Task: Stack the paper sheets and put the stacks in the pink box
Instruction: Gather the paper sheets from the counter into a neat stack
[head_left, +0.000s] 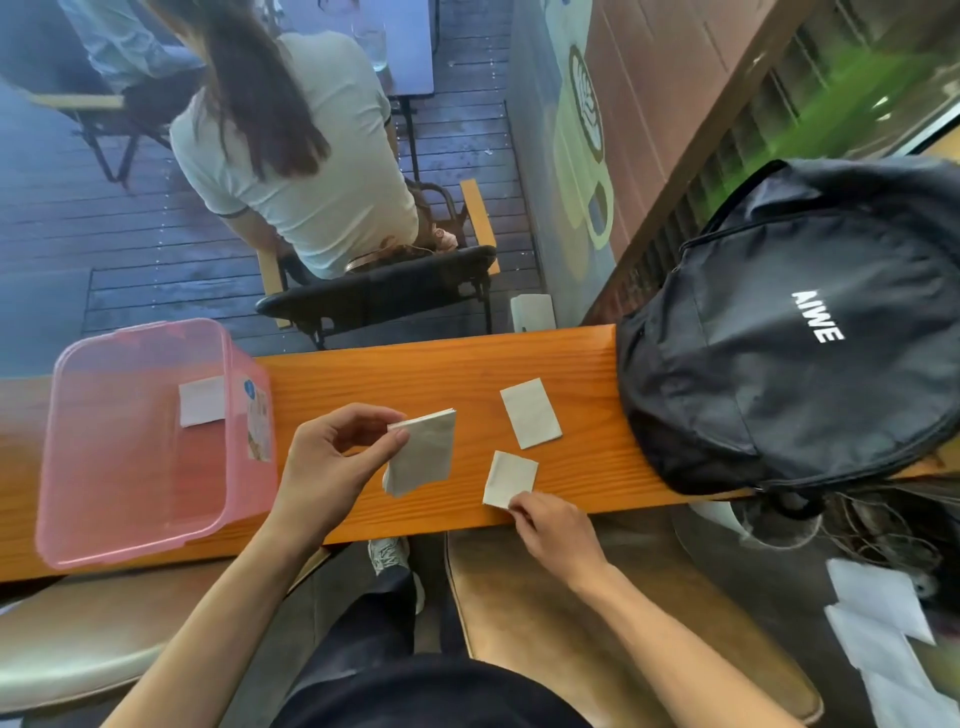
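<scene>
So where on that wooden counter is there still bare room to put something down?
Bare wood lies between the pink box and the left hand with its paper stack, and along the far edge behind the sheets. It is crowded around the two loose sheets, the right hand, and the black backpack.

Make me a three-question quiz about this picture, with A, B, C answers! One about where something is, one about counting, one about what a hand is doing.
1. Where is the black backpack?
A. Right end of the wooden table
B. Inside the pink box
C. On the floor

2. How many loose paper sheets lie flat on the table?
A. Five
B. Two
C. None

3. What is the left hand doing?
A. Resting empty
B. Holding a cup
C. Holding a paper stack

Answers:
1 A, it covers the table's right end.
2 B, a far sheet and a near sheet, which the right hand touches.
3 C, fingers pinch the stack above the table.
</scene>
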